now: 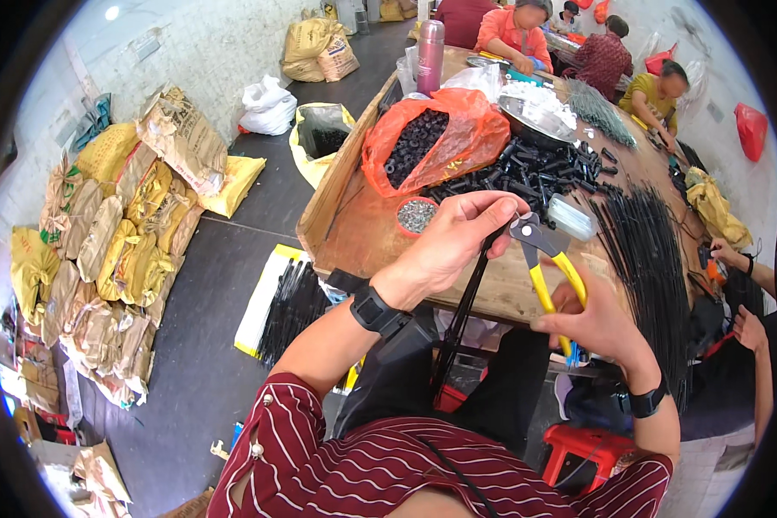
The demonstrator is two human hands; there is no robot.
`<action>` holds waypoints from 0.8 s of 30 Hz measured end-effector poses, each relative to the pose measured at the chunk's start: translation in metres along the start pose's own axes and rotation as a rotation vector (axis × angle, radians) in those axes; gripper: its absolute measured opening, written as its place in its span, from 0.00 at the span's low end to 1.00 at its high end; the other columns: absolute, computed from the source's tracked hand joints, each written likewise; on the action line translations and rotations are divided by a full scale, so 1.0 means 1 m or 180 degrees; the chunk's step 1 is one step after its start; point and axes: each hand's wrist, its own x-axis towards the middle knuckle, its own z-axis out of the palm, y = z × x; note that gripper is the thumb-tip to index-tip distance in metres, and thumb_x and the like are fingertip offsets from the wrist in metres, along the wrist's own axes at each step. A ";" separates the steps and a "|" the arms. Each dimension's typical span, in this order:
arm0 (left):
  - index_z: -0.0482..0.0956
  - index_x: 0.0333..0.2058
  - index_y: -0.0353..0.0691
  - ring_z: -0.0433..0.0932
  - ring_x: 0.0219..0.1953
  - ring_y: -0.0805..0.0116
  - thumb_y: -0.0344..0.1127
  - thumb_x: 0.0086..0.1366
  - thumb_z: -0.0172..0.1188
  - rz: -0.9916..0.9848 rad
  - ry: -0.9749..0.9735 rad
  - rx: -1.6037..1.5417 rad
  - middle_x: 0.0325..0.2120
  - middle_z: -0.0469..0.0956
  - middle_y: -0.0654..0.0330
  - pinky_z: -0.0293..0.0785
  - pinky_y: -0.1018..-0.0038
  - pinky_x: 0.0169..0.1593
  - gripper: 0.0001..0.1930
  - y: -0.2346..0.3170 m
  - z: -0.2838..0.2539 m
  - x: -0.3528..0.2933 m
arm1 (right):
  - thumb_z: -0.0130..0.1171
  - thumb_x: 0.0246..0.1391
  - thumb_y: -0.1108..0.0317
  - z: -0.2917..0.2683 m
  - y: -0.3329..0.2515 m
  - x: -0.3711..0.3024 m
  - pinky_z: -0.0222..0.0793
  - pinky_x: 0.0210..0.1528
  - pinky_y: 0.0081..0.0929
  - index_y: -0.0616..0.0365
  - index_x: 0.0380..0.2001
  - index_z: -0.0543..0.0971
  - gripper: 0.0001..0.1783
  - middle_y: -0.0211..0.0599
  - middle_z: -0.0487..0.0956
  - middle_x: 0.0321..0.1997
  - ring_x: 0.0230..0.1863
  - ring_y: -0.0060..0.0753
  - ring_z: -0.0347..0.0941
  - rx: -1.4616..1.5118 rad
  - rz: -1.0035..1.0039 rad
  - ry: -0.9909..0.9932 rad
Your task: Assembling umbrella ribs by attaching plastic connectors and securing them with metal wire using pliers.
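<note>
My left hand [457,237] is clenched around the upper end of a bundle of thin black rods [462,315], which hangs from my fingers down past the near edge of the counter [354,224] toward my lap. My right hand [600,324] grips the yellow handles of a pair of pliers [544,259], with the pliers' head positioned just beside my left fingertips, at the top of the bundle. Whether the nose of the tool is already biting on a rod I cannot tell. On the counter beyond my hands lie a heap of short black tubular parts [535,168], an open orange bag [432,138] holding more of them, a small red dish of small grey metal pieces [416,216], and a long spread of black rods [643,250] to the right. Risk assessment: the pliers work very near my left fingertips, so a slip of the tool could pinch them. The bundle is held at one end only; a slackened grip would probably let rods slide out and drop to the floor. An off-centre bite could bend a rod.
</note>
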 end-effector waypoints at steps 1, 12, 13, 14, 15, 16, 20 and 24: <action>0.75 0.45 0.35 0.67 0.25 0.79 0.43 0.68 0.52 0.0000 0.0076 0.0018 0.28 0.73 0.66 0.63 0.82 0.30 0.17 0.000 -0.001 -0.001 | 0.63 0.45 0.72 0.004 0.004 0.002 0.71 0.26 0.27 0.65 0.56 0.65 0.33 0.41 0.78 0.36 0.25 0.32 0.76 -0.1141 -0.0731 0.0587; 0.76 0.44 0.35 0.67 0.24 0.79 0.43 0.68 0.52 -0.0103 0.0076 -0.0262 0.28 0.73 0.66 0.63 0.82 0.29 0.16 -0.001 -0.003 0.000 | 0.58 0.54 0.69 -0.007 0.007 0.003 0.69 0.23 0.22 0.62 0.55 0.67 0.25 0.38 0.78 0.28 0.21 0.26 0.76 0.0816 0.0067 -0.0056; 0.76 0.44 0.36 0.67 0.24 0.79 0.43 0.68 0.52 -0.0141 0.0096 -0.0186 0.28 0.73 0.66 0.63 0.81 0.29 0.16 -0.002 -0.002 0.000 | 0.58 0.53 0.70 -0.004 0.006 0.002 0.70 0.22 0.22 0.62 0.56 0.67 0.26 0.39 0.78 0.29 0.20 0.27 0.76 0.0625 0.0176 -0.0285; 0.76 0.44 0.36 0.67 0.24 0.79 0.43 0.68 0.52 -0.0142 0.0092 -0.0190 0.28 0.73 0.66 0.63 0.81 0.29 0.16 -0.003 -0.002 0.000 | 0.60 0.49 0.73 0.000 0.007 0.000 0.70 0.24 0.25 0.61 0.56 0.66 0.29 0.40 0.78 0.32 0.24 0.31 0.77 0.0076 -0.0089 -0.0178; 0.76 0.44 0.36 0.67 0.24 0.79 0.44 0.68 0.52 -0.0064 0.0176 -0.0157 0.28 0.73 0.66 0.62 0.82 0.29 0.16 -0.003 -0.001 0.000 | 0.60 0.49 0.73 0.001 0.010 0.004 0.70 0.24 0.25 0.61 0.56 0.66 0.29 0.40 0.78 0.32 0.24 0.31 0.77 0.0079 -0.0095 -0.0187; 0.76 0.44 0.36 0.67 0.24 0.79 0.44 0.68 0.51 0.0015 0.0260 -0.0124 0.27 0.72 0.66 0.62 0.82 0.29 0.17 -0.004 -0.002 -0.001 | 0.62 0.45 0.73 0.002 0.014 0.007 0.71 0.26 0.27 0.61 0.55 0.67 0.31 0.41 0.77 0.35 0.27 0.35 0.77 -0.1029 -0.1015 0.0636; 0.76 0.44 0.35 0.67 0.24 0.80 0.44 0.69 0.51 -0.0003 0.0345 -0.0088 0.26 0.72 0.67 0.61 0.82 0.29 0.17 -0.004 -0.004 0.001 | 0.65 0.35 0.74 -0.010 0.013 0.016 0.72 0.33 0.31 0.62 0.52 0.70 0.35 0.44 0.75 0.43 0.35 0.44 0.76 -0.3134 -0.2742 0.2009; 0.75 0.46 0.35 0.66 0.24 0.80 0.45 0.69 0.49 0.0065 0.0177 0.0161 0.24 0.71 0.69 0.61 0.81 0.29 0.18 -0.002 -0.002 0.001 | 0.57 0.48 0.73 -0.009 0.021 0.010 0.73 0.34 0.27 0.65 0.53 0.69 0.26 0.42 0.78 0.41 0.32 0.38 0.77 -0.1931 -0.2041 0.1356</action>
